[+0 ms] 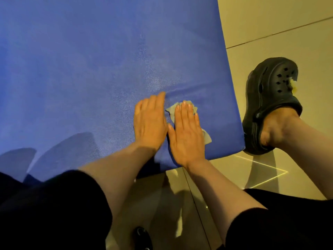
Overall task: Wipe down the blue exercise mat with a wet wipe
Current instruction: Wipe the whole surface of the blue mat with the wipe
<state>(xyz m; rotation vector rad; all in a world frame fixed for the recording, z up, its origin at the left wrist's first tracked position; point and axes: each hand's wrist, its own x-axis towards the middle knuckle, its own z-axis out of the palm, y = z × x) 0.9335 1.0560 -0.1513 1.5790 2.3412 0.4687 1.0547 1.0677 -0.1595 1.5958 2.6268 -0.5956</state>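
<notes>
The blue exercise mat (90, 69) fills most of the view, with its near right corner by my foot. A pale wet wipe (172, 110) lies flat on the mat near that corner. My right hand (186, 134) presses on the wipe with straight fingers, covering most of it; its edges show past the fingertips and at the right of the palm. My left hand (150, 121) rests flat on the bare mat just left of the right hand, fingers straight. A damp sheen runs across the mat beyond the hands.
Beige tiled floor (281, 26) lies to the right of and below the mat. My foot in a black clog (270, 98) stands on the floor against the mat's right edge. Black sleeves cover my upper arms at the bottom.
</notes>
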